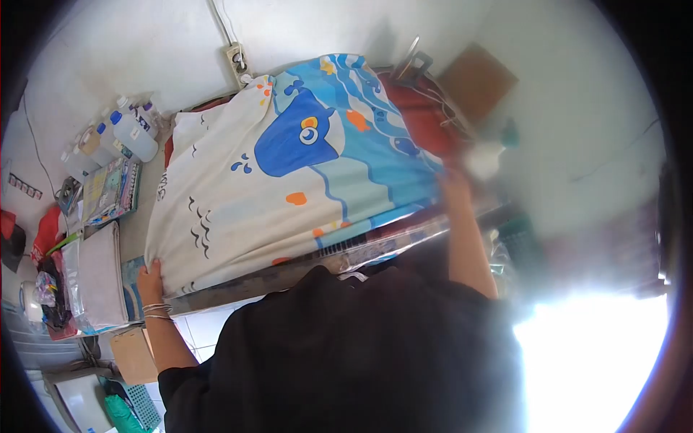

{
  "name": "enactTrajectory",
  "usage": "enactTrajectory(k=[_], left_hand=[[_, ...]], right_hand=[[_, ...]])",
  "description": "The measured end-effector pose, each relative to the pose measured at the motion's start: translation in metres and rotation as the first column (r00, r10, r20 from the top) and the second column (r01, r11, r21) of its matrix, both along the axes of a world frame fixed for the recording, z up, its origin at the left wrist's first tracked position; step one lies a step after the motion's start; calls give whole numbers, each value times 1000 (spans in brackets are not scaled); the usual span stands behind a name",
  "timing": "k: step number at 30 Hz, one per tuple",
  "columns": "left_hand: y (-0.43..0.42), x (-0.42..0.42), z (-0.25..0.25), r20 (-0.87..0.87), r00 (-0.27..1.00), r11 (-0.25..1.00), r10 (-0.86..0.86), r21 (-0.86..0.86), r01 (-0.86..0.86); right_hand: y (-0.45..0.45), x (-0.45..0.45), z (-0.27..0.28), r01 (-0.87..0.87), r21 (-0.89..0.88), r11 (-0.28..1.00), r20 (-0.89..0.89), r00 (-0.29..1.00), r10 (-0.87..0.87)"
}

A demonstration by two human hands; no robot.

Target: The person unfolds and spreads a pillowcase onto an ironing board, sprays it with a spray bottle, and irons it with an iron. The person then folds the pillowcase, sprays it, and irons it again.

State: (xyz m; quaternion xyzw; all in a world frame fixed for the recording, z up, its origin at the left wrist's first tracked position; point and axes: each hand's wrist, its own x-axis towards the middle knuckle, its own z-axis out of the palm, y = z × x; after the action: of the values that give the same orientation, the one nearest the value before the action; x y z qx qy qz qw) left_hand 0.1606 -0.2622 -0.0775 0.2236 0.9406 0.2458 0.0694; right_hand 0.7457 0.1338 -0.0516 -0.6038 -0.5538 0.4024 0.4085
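Observation:
A large printed cloth (245,209), cream on the left and blue on the right with a blue whale, lies spread over a table. Its near left corner is pinched in my left hand (150,283), which wears bracelets at the wrist. At the cloth's right edge, my right hand (453,189) holds the near corner, its fingers somewhat hazy. The fabric is drawn out between both hands, with folds along the near edge. Behind its far right corner stands an iron (413,66) on a red cover (426,115).
Several bottles (133,136) and a stack of books (112,189) stand at the left. A folded pale cloth (99,278) lies by my left hand. A power strip (237,61) hangs on the wall. A white spray bottle (485,157) is beyond my right hand.

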Motion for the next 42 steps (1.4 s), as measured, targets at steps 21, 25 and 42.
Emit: enactTrajectory(k=[21,25,42], left_hand=[[-33,-14,-48,818,506,844,-273,456,-282],[-40,-38,-69,804,548,858,-233,435,-273],[-55,-50,-93,-66,872,831,-486,-344,437]], right_hand=[[-11,-14,-1,247,-100,964,-96,962,-257],[-25,-15,32,-41,-299,953,-863,439,-252],[-22,0,-32,232,-32,972,276,937,-215]])
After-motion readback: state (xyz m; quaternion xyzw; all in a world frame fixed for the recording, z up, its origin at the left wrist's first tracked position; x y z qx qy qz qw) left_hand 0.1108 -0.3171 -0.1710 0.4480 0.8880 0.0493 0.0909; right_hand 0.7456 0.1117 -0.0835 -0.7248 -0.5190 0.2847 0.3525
